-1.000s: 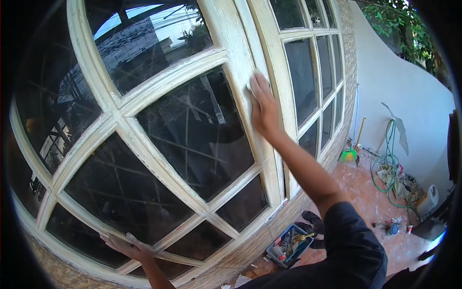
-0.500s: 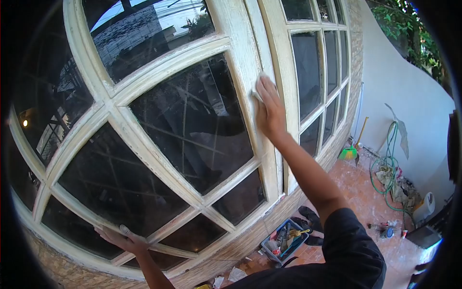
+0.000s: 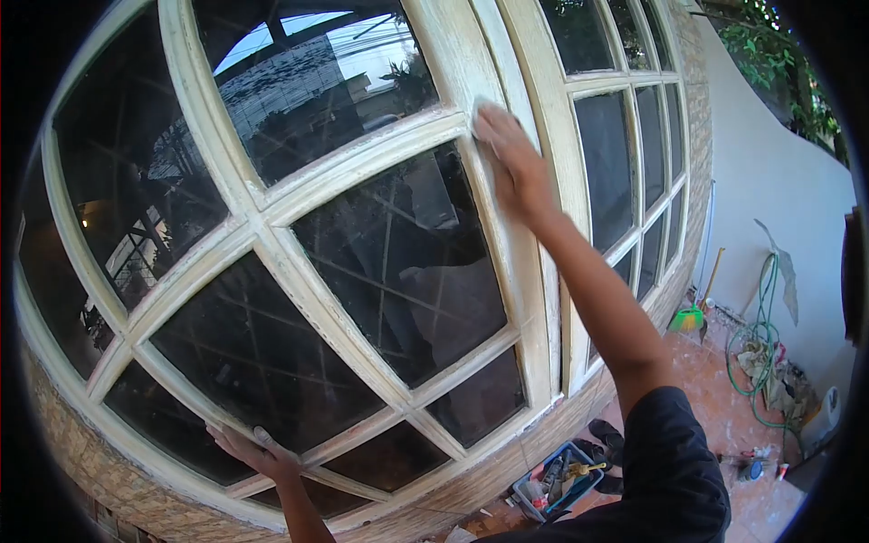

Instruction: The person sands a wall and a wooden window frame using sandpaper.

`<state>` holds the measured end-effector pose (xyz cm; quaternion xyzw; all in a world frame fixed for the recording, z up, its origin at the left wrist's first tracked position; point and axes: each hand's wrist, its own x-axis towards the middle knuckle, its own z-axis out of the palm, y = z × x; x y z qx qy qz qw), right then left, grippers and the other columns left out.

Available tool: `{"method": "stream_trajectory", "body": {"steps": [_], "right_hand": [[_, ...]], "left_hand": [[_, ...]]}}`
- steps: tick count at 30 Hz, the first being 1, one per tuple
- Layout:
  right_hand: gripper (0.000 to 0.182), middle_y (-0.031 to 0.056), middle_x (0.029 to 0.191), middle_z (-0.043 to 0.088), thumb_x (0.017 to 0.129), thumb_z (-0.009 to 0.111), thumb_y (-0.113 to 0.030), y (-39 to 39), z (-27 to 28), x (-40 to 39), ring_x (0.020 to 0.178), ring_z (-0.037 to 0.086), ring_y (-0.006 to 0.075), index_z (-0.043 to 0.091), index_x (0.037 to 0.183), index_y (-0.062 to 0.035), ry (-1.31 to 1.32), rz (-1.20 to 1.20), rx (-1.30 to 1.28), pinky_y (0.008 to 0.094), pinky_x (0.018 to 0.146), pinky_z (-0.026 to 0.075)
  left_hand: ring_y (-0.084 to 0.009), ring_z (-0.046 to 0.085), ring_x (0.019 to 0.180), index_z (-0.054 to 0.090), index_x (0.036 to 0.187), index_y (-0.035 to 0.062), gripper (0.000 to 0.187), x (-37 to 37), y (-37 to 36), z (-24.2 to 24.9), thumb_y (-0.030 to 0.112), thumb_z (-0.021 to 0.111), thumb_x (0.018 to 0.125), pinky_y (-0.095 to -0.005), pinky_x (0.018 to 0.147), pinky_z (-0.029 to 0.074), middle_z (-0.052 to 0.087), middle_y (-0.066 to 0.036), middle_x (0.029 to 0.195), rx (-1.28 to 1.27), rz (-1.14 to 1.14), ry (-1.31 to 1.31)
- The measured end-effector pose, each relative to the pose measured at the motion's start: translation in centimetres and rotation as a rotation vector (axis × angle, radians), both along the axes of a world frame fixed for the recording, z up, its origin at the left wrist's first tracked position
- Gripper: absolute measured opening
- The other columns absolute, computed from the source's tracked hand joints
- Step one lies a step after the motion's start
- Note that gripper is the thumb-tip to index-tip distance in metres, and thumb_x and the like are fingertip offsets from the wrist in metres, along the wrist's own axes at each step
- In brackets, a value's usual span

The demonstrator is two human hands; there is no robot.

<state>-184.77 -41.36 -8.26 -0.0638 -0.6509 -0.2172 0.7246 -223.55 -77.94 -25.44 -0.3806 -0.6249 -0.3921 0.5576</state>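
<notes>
The white-painted wooden window frame has worn, patchy paint around several dark glass panes. High on its wide right upright, my right hand presses its fingers flat, slightly blurred. A pale folded sheet shows at the fingertips, mostly hidden under them; I cannot make out its material. Lower left, my left hand rests on a lower bar of the frame, thumb apart from the stretched fingers, holding nothing.
Below the window stands a blue-grey bin of tools, beside a pair of dark shoes. Farther right are a green broom, a coiled green hose and a white container by the white wall.
My right hand has slid up the upright, the pale sheet under its fingers. My left hand keeps its place on the lower bar. The whole view has shifted slightly.
</notes>
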Motion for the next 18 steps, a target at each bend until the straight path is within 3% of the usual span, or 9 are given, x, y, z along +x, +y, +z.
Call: {"method": "stream_trajectory", "body": {"steps": [3, 5, 12, 18], "right_hand": [[0.052, 0.0115, 0.134, 0.055, 0.078, 0.049, 0.012, -0.3, 6.1, 1.0, 0.128, 0.047, 0.0313, 0.057, 0.125, -0.0072, -0.082, 0.049, 0.005, 0.0386, 0.107, 0.039], [0.053, 0.0122, 0.134, 0.055, 0.076, 0.049, 0.013, -0.2, 7.1, 1.1, 0.129, 0.047, 0.0315, 0.058, 0.125, -0.0071, -0.090, 0.056, 0.000, 0.0389, 0.107, 0.038], [0.058, 0.0143, 0.135, 0.053, 0.074, 0.050, 0.016, 0.9, -0.4, 1.5, 0.131, 0.045, 0.0321, 0.059, 0.127, -0.0070, -0.080, -0.060, -0.021, 0.0408, 0.109, 0.036], [0.045, 0.0172, 0.130, 0.056, 0.078, 0.052, 0.012, -0.3, 3.4, -1.3, 0.126, 0.049, 0.0346, 0.061, 0.119, -0.0042, 0.159, 0.109, -0.127, 0.0393, 0.107, 0.038]], "left_hand": [[-0.0403, 0.018, 0.143, 0.024, 0.147, -0.0006, 0.061, 0.0, 0.1, 0.3, 0.032, 0.043, 0.100, -0.0532, 0.115, 0.012, 0.021, -0.024, 0.154, -0.001, -0.002, 0.036], [-0.0433, 0.022, 0.141, 0.029, 0.145, -0.0025, 0.057, 0.3, 0.2, 0.3, 0.029, 0.043, 0.100, -0.0555, 0.114, 0.015, 0.023, -0.026, 0.152, -0.009, 0.020, 0.031], [-0.0400, 0.019, 0.143, 0.025, 0.148, -0.0004, 0.061, 0.0, -0.2, -0.2, 0.032, 0.043, 0.100, -0.0525, 0.115, 0.013, 0.021, -0.023, 0.154, -0.016, -0.012, 0.020], [-0.0402, 0.019, 0.143, 0.026, 0.147, 0.0002, 0.059, 0.1, 0.0, 0.1, 0.030, 0.045, 0.100, -0.0521, 0.115, 0.014, 0.020, -0.023, 0.154, -0.014, -0.012, 0.056]]}}
